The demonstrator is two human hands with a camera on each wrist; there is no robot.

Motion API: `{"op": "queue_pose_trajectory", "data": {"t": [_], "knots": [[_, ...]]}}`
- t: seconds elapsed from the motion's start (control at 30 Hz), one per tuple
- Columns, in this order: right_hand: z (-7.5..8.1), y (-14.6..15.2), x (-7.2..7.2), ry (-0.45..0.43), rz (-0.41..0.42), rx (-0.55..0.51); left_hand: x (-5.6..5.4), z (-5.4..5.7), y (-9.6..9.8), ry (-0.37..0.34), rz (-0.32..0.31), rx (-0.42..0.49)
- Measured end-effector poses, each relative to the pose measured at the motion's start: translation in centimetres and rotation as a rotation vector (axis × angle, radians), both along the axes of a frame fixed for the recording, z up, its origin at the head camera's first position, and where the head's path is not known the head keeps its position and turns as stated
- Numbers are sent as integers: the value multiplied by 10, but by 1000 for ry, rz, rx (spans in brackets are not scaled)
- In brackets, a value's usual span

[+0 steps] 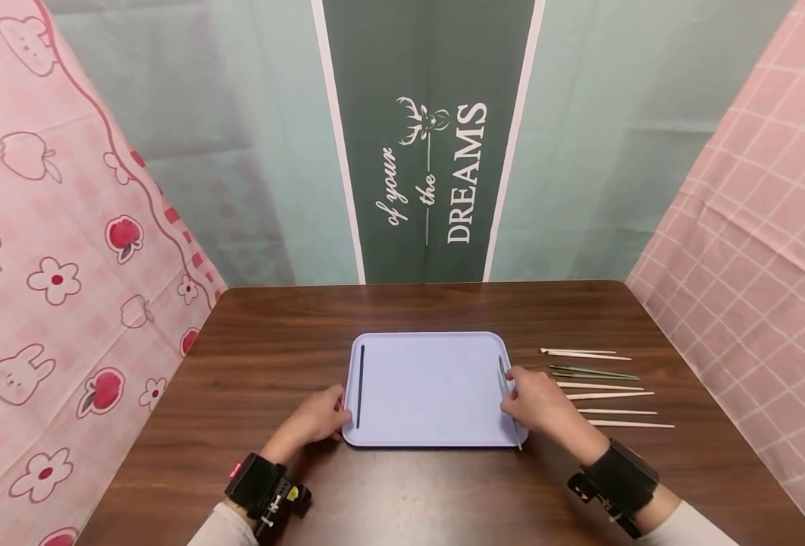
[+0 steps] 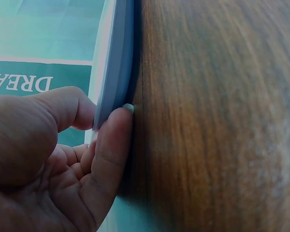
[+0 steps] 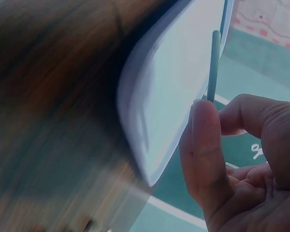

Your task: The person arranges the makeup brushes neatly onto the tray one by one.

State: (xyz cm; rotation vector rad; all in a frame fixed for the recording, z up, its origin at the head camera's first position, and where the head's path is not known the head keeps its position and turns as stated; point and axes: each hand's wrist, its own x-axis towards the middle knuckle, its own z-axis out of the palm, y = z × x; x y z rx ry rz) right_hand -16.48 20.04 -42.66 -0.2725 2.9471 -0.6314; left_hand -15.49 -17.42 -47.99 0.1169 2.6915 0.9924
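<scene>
A pale lavender tray (image 1: pixel 430 394) lies on the wooden table. At its near left corner my left hand (image 1: pixel 322 414) pinches the rim; the left wrist view shows thumb and a finger (image 2: pixel 117 137) on either side of the tray's edge (image 2: pixel 117 63). Along the tray's left side lies one dark chopstick (image 1: pixel 361 387). Over the right side, my right hand (image 1: pixel 537 398) pinches a thin dark chopstick (image 1: pixel 517 434), whose near end reaches past the tray's front rim. In the right wrist view this chopstick (image 3: pixel 214 67) looks grey-green and sticks out beyond the fingertips.
Right of the tray, several chopsticks lie roughly side by side: pale ones (image 1: pixel 631 425) nearer me, dark green ones (image 1: pixel 600 374) behind them, and more pale ones (image 1: pixel 587 354) farthest back. Printed cloths hang behind the table and on both sides.
</scene>
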Motion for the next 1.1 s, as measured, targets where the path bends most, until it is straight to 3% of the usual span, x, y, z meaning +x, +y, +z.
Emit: {"op": "queue_pose_trajectory", "data": {"t": [0.37,1.1], "knots": [[-6,-35,-15,-22,28,-21,0,1,0,-9,6,7],[-2,-95,-34,-95,43,-77,0,4,0,-7,0,7]]}}
